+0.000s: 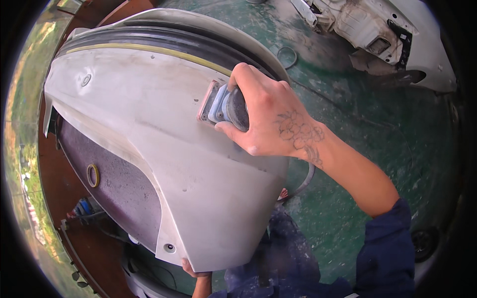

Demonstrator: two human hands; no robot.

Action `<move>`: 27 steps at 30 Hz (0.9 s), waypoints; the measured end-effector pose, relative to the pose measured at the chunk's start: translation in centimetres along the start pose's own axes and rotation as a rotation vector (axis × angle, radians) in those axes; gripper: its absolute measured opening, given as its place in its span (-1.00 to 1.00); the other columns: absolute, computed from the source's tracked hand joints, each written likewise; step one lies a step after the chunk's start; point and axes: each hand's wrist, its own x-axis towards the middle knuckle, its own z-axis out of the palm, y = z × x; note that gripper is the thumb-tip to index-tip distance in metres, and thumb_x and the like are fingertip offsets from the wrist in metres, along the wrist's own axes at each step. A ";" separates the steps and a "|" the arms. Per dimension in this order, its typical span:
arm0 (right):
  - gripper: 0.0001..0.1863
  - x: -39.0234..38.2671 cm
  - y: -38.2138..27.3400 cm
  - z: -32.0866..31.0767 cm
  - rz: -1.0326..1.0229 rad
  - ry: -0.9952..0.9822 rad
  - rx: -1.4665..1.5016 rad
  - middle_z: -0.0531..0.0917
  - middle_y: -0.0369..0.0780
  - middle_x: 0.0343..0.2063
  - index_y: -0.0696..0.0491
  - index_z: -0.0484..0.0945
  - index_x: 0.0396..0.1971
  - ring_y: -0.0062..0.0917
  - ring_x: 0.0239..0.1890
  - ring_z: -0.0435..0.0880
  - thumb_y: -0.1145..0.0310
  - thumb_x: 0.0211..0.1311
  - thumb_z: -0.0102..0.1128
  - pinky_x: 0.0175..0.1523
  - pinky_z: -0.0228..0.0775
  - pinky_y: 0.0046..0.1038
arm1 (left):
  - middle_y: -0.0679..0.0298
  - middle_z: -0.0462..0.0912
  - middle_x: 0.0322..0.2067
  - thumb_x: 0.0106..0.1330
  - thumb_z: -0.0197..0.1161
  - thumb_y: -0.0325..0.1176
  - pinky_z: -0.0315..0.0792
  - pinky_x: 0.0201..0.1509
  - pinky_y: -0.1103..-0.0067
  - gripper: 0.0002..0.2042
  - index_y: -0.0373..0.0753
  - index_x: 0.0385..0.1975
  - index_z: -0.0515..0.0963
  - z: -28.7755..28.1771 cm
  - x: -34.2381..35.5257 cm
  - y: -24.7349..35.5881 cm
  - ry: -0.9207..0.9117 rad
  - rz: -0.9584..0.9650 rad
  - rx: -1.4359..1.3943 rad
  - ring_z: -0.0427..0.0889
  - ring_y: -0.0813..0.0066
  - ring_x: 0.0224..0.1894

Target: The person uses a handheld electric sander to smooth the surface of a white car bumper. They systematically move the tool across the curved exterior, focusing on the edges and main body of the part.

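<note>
A pale grey-white car fender (198, 198) fills the middle of the head view, its curved wheel-arch cut-out facing left. My right hand (266, 111) wraps round the dark, round top of a small power sander (218, 107). The sander's blue-grey body and pinkish pad rest against the fender's surface, near its upper right. Down at the fender's bottom corner, my left hand (195, 269) grips the edge, thumb on the outer face; its other fingers are mostly hidden by the panel. A recessed bolt hole (169, 248) lies just left of that hand.
On a dusty purple-grey panel (124, 198) at left lies a yellow-rimmed tape roll (93, 176). A grey hose (309, 180) hangs right of the fender; a cable loop (287, 57) lies on the green floor (343, 198). A stripped car body (377, 35) stands far right.
</note>
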 end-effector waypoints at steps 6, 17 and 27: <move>-0.38 0.7 0.5 0.1 0.042 0.017 -0.010 0.60 -0.03 -0.24 0.12 0.37 -0.10 -0.05 -0.22 0.71 0.35 -0.05 0.66 -0.16 0.61 -0.16 | -0.05 0.71 -0.08 0.67 -0.24 -0.16 0.60 0.04 0.28 -0.47 -0.56 0.14 0.52 -11.7 -1.0 -4.1 0.057 0.079 0.497 0.71 0.16 -0.11; -0.40 1.1 0.0 0.9 -0.037 0.051 0.096 0.60 -0.05 -0.25 0.12 0.37 -0.12 -0.09 -0.24 0.71 0.35 -0.04 0.64 -0.17 0.61 -0.18 | 0.01 0.74 -0.17 0.66 -0.25 -0.10 0.59 0.01 0.29 -0.42 -0.54 0.03 0.59 -0.7 0.2 -0.7 -0.004 0.103 0.208 0.72 0.14 -0.20; -0.42 1.3 0.9 0.5 -0.066 0.098 -0.047 0.60 -0.06 -0.22 0.14 0.37 -0.08 -0.08 -0.30 0.75 0.26 0.06 0.59 -0.15 0.67 -0.17 | 0.00 0.76 -0.21 0.63 -0.18 -0.13 0.60 -0.12 0.33 -0.45 -0.55 -0.01 0.64 -2.3 0.4 -1.6 -0.032 0.293 0.533 0.75 0.11 -0.28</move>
